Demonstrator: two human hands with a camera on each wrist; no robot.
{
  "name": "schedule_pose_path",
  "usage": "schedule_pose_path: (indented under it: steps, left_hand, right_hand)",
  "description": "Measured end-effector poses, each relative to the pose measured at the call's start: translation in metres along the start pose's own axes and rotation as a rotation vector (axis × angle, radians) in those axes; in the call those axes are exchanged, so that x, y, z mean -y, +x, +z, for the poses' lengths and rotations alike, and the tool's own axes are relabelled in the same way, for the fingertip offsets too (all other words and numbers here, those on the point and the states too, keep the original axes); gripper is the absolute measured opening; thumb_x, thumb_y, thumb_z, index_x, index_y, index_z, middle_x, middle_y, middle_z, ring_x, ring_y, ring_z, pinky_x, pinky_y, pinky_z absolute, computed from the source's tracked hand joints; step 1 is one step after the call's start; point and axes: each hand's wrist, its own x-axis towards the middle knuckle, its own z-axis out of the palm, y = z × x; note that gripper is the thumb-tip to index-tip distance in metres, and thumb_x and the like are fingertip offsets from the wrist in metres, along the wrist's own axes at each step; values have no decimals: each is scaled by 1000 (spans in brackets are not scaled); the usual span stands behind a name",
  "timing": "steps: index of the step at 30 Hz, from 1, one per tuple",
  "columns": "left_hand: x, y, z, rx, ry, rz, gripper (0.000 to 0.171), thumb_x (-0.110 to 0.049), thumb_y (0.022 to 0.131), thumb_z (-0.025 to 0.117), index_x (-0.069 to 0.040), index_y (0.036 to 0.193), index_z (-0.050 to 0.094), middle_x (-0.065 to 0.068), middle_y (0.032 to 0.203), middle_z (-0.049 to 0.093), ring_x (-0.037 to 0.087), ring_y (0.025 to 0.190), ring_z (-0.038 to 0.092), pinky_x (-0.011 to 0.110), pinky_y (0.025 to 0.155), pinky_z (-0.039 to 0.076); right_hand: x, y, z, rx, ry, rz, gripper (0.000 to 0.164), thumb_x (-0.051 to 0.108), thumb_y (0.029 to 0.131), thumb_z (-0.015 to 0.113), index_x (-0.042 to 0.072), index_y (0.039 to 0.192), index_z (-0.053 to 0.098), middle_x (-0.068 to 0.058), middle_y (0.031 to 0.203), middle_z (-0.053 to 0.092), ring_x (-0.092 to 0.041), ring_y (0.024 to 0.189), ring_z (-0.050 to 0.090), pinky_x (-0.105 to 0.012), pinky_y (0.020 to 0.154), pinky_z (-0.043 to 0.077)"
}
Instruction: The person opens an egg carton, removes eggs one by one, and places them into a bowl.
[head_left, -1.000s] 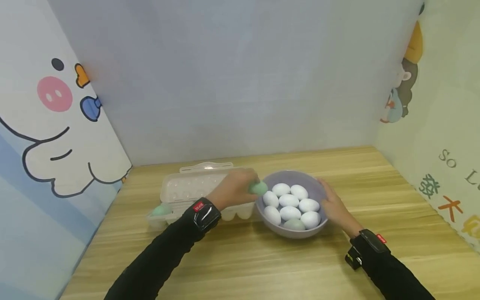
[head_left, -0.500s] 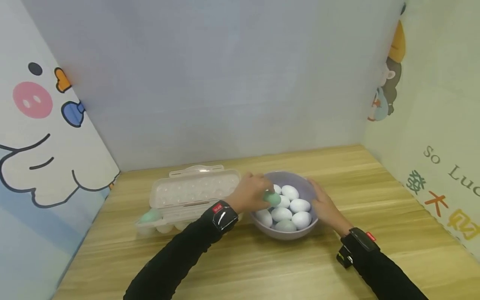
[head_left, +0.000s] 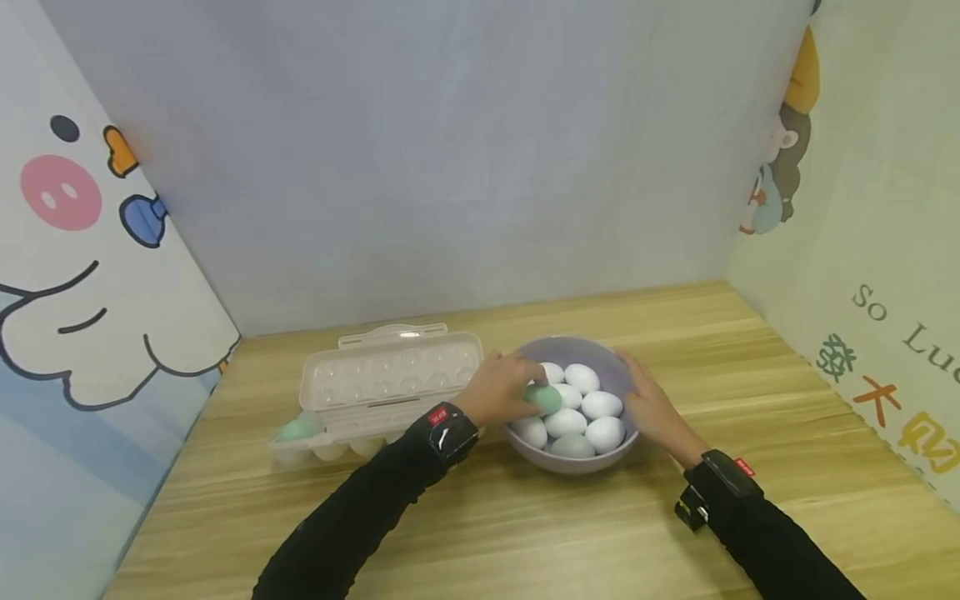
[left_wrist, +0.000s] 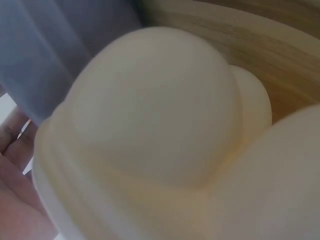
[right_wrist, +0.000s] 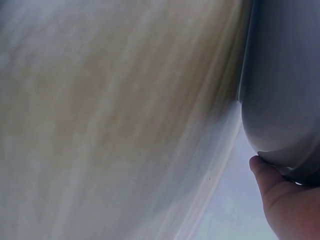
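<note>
My left hand point(head_left: 501, 388) pinches a mint-green egg point(head_left: 544, 399) between thumb and fingers, low over the left side of a purple-grey bowl point(head_left: 534, 456). Several white eggs point(head_left: 602, 406) fill the bowl, with one pale grey-green egg point(head_left: 573, 446) at the front. My right hand point(head_left: 654, 407) holds the bowl's right rim; in the right wrist view a digit point(right_wrist: 270, 176) meets its edge. Left of the bowl, a clear plastic egg carton point(head_left: 390, 367) lies with its lid back, a green egg point(head_left: 302, 426) in its left end. The carton's rounded cups point(left_wrist: 155, 105) crowd the left wrist view.
The wooden table point(head_left: 555, 533) carries both carton and bowl. A pale backdrop point(head_left: 480, 167) rises along its far edge. Cartoon-printed panels stand at the left point(head_left: 75, 275) and right point(head_left: 877, 208).
My left hand has carried the green egg right, from the bowl's left rim to over the eggs, and lowered it. The right hand stays on the rim. The head view has shifted slightly.
</note>
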Motion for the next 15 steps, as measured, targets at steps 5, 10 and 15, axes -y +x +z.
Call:
schedule_pose_path:
  steps: [5,10,15]
  left_hand:
    - [1,-2,0,3,1,-8,34,-32,77,81,-14,105,72,-3,107,74,17,101,62,33,80,40]
    - [3,-10,-9,-10,-4,-12,42,-35,79,79,-13,114,70,1,113,73,21,106,64,38,87,47]
    - [13,-26,-31,-31,-33,-55,41,-33,80,78,-13,115,69,4,114,72,24,109,63,45,96,48]
  right_hand:
    - [1,1,0,8,8,6,70,-9,86,33,-8,153,15,-33,159,12,-54,147,11,-68,117,11]
    - [1,0,1,5,9,0,69,-9,86,33,-8,153,15,-33,159,11,-53,147,10,-67,118,10]
    - [0,-1,0,-1,7,-4,70,-9,86,34,-7,153,15,-33,159,12,-53,147,10,-67,118,10]
